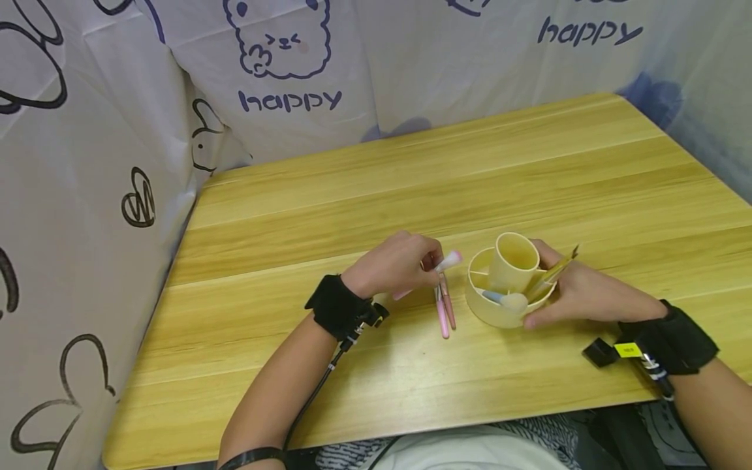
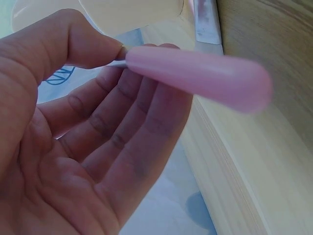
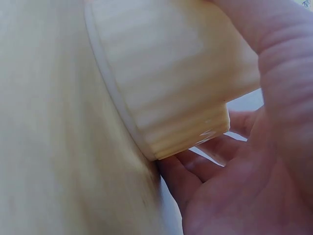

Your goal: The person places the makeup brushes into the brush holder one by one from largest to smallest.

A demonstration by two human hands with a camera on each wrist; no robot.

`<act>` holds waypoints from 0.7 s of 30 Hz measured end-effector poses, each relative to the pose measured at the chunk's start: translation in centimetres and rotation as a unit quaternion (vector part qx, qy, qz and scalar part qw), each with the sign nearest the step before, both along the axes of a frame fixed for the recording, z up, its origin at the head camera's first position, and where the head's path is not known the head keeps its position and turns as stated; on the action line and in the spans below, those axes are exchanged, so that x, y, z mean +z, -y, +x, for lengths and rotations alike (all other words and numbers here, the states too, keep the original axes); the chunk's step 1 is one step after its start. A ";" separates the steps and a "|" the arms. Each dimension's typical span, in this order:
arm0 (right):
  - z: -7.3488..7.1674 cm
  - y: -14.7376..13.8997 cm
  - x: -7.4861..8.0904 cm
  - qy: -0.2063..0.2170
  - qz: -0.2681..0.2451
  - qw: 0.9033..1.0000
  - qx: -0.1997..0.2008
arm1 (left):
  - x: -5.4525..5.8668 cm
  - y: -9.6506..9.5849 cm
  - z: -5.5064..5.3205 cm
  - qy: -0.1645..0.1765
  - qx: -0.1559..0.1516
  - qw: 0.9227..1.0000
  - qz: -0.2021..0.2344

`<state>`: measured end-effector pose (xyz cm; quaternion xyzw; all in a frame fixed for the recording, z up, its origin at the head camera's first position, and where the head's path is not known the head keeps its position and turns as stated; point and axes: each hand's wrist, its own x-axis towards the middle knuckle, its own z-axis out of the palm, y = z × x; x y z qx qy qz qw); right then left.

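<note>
Between thumb and fingertips, my left hand (image 1: 395,264) pinches a makeup brush (image 1: 450,260) with a pale, pink-tipped head; its pink handle (image 2: 200,78) points toward the camera in the left wrist view. Just below that hand, a pink brush (image 1: 442,318) and a darker pink brush (image 1: 449,308) lie side by side on the table. A round cream organizer (image 1: 490,314) with a tall central cup (image 1: 510,277) stands to their right. My right hand (image 1: 587,292) grips its right side, thumb in front, fingers behind. Slim brushes (image 1: 552,274) and a fluffy white-headed brush (image 1: 514,301) sit in its outer ring.
The wood-grain table (image 1: 329,209) extends behind and to both sides of the hands. A white cloth (image 1: 411,72) with drawings hangs along its back and left. A cable (image 1: 311,398) runs along the left forearm. The front table edge lies close to the person's lap.
</note>
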<state>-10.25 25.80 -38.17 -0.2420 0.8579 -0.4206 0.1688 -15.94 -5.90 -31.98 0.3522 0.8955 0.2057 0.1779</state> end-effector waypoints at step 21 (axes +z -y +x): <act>-0.1 0.0 0.1 -0.009 -0.010 1.000 0.012 | -0.1 -0.1 0.0 -0.003 -0.004 1.000 -0.001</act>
